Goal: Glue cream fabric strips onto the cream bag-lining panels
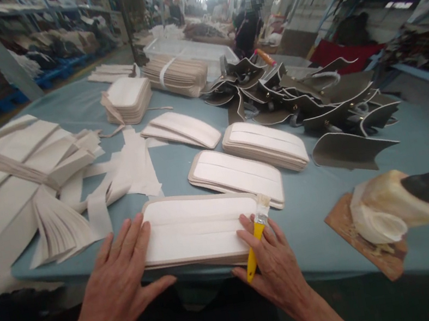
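In front of me, at the near table edge, lies a stack of rounded beige panels point(197, 229) with a white strip on top. My left hand point(120, 274) rests at the stack's left end, fingers stretched out and thumb apart. At the right end, my right hand point(270, 253) holds a yellow-handled paintbrush point(256, 239), its bristles pointing up and away from me. Fingertips of that hand also touch the top panel. Just beyond lie two more piles of similar panels point(237, 176), point(264, 143).
A glue-crusted container point(376, 209) with a black handle sits on a brown board point(396, 264) at right. Dark curved pieces point(302, 95) are heaped at the back right. White strips point(125, 170) and bundled pieces point(5, 175) cover the left. A person point(247, 27) stands in the background.
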A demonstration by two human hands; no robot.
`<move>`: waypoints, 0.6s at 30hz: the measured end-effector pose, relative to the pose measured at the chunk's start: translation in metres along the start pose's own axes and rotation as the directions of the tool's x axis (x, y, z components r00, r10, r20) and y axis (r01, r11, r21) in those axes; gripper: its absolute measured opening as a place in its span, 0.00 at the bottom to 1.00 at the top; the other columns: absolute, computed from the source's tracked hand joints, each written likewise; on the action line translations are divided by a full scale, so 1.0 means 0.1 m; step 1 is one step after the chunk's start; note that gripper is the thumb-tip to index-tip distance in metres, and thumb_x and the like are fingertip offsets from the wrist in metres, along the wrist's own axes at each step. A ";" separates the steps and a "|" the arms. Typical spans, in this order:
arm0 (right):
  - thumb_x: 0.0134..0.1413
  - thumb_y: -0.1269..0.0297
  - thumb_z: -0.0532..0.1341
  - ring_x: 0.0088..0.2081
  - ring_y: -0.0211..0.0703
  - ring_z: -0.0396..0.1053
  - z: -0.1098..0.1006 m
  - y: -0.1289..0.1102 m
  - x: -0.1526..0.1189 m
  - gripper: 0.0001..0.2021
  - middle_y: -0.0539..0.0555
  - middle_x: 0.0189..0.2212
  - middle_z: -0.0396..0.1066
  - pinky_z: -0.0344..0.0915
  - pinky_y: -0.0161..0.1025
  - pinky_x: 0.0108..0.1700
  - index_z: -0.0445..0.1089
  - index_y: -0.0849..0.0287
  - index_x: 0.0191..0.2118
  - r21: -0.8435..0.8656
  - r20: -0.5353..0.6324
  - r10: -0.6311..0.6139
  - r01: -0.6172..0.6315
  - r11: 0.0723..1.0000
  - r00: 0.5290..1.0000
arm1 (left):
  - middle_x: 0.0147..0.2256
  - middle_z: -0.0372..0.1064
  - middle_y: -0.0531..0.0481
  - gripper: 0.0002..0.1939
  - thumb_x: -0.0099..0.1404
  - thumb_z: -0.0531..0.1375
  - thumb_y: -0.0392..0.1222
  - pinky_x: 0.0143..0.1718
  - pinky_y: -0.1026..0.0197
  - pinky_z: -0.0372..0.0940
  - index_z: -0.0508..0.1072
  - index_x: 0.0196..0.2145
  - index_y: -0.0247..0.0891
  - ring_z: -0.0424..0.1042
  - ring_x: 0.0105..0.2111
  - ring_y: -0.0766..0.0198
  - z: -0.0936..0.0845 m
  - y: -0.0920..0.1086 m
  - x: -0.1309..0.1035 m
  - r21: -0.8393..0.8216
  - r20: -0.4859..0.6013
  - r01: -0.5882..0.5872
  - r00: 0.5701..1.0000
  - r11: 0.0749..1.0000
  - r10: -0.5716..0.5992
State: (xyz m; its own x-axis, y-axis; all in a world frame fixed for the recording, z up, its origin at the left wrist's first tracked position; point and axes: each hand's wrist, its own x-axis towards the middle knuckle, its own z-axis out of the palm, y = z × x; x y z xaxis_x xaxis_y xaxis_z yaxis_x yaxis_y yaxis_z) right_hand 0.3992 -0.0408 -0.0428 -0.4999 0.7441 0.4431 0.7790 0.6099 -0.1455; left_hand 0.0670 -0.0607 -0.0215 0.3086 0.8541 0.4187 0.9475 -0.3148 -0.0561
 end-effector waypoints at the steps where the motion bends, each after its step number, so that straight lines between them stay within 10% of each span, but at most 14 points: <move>1: 0.51 0.57 0.73 0.67 0.68 0.61 0.00 -0.03 0.01 0.33 0.69 0.68 0.61 0.55 0.68 0.67 0.62 0.59 0.60 0.001 -0.008 -0.002 0.002 1.000 1.000 | 0.69 0.58 0.29 0.49 0.70 0.45 0.71 0.67 0.37 0.55 0.45 0.74 0.30 0.61 0.68 0.35 -0.03 0.08 0.03 -0.025 -0.008 -0.005 1.000 1.000 0.004; 10: 0.58 0.53 0.67 0.66 0.63 0.63 0.06 -0.22 0.20 0.29 0.66 0.66 0.66 0.56 0.60 0.66 0.62 0.59 0.61 0.052 -0.042 -0.065 0.067 0.996 0.997 | 0.69 0.62 0.40 0.47 0.58 0.63 0.71 0.67 0.43 0.55 0.66 0.65 0.38 0.62 0.68 0.43 0.15 0.85 0.29 -0.129 0.084 -0.160 0.982 0.979 0.171; 15: 0.67 0.46 0.58 0.61 0.64 0.69 0.38 0.07 0.03 0.26 0.65 0.63 0.69 0.60 0.55 0.62 0.67 0.60 0.61 -0.030 -0.167 -0.233 0.232 0.972 0.958 | 0.71 0.58 0.43 0.47 0.62 0.59 0.71 0.68 0.41 0.51 0.62 0.69 0.39 0.53 0.70 0.40 0.30 0.76 0.21 0.009 -0.002 -0.195 0.981 0.981 0.195; 18: 0.71 0.58 0.53 0.57 0.58 0.74 0.73 0.27 -0.09 0.16 0.55 0.59 0.75 0.64 0.51 0.58 0.69 0.50 0.59 -0.030 -0.303 -0.129 0.126 0.992 0.944 | 0.71 0.58 0.45 0.33 0.70 0.57 0.58 0.68 0.42 0.49 0.64 0.68 0.43 0.55 0.69 0.41 0.40 0.59 0.17 0.190 -0.098 -0.145 0.981 0.971 0.166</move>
State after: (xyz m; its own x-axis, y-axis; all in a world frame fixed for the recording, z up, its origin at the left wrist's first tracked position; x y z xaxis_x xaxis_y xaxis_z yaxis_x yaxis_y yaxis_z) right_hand 0.3973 -0.0115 -0.1153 -0.4581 0.5411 0.7053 0.7205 0.6906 -0.0619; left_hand 0.1316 -0.0486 -0.0542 0.4517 0.7452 0.4906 0.8912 -0.3507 -0.2878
